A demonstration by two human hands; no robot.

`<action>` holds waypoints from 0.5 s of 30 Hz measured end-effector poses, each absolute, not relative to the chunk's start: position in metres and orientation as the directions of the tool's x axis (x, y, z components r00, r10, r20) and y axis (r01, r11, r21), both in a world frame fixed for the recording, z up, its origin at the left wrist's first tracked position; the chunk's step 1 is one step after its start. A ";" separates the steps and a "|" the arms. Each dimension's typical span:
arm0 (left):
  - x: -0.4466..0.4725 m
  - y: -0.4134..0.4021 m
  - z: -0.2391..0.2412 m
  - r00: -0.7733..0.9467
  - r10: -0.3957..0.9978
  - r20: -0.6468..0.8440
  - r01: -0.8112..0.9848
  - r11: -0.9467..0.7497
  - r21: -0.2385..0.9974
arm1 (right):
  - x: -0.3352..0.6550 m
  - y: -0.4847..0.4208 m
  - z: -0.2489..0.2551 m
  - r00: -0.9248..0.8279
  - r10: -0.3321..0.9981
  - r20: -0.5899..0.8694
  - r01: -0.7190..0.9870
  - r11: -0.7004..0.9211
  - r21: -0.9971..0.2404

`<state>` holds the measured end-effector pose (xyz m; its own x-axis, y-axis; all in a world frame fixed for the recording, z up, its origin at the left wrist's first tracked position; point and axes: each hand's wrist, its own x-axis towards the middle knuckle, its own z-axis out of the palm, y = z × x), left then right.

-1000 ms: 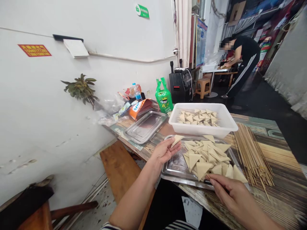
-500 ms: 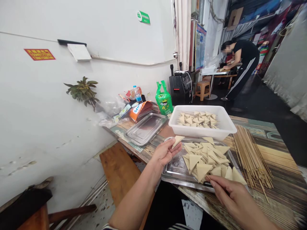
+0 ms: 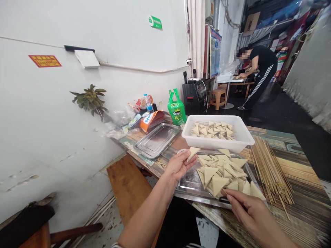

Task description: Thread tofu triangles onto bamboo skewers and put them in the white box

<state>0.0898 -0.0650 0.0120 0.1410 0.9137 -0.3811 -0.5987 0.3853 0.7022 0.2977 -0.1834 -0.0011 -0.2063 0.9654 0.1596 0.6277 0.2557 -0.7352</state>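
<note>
Between thumb and fingers, my left hand (image 3: 179, 165) pinches a pale tofu triangle (image 3: 193, 153) over the left end of a steel tray (image 3: 190, 182). A heap of similar tofu triangles (image 3: 224, 168) covers most of that tray. My right hand (image 3: 249, 208) is closed on a thin bamboo skewer (image 3: 224, 190) at the tray's front edge. The skewer's tip shows just beside the heap; its far part is hidden by the hand. Behind the tray, a white plastic tub (image 3: 214, 142) contains several skewers threaded with triangles.
Loose bamboo skewers (image 3: 270, 168) lie bundled on the wooden table (image 3: 307, 179), right of the tray. To the left are a second steel tray (image 3: 157, 139), a green bag (image 3: 177, 108) and snack packets (image 3: 150, 120). Another person (image 3: 261, 65) bends over a far table.
The view has shifted slightly. My left hand, still holding the triangle, has moved a little to the right. My right hand and the skewer stay nearly where they were.
</note>
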 end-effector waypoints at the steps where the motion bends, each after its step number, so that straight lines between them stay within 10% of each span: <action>1: 0.091 -0.066 0.011 0.145 0.915 -0.376 -0.601 0.383 0.701 | 0.298 -0.183 -0.001 -0.202 0.965 0.168 0.628 0.259 -0.734; 15: 0.103 -0.062 0.015 0.101 0.935 -0.340 -0.625 0.325 0.710 | 0.295 -0.184 -0.003 -0.205 0.958 0.201 0.625 0.286 -0.726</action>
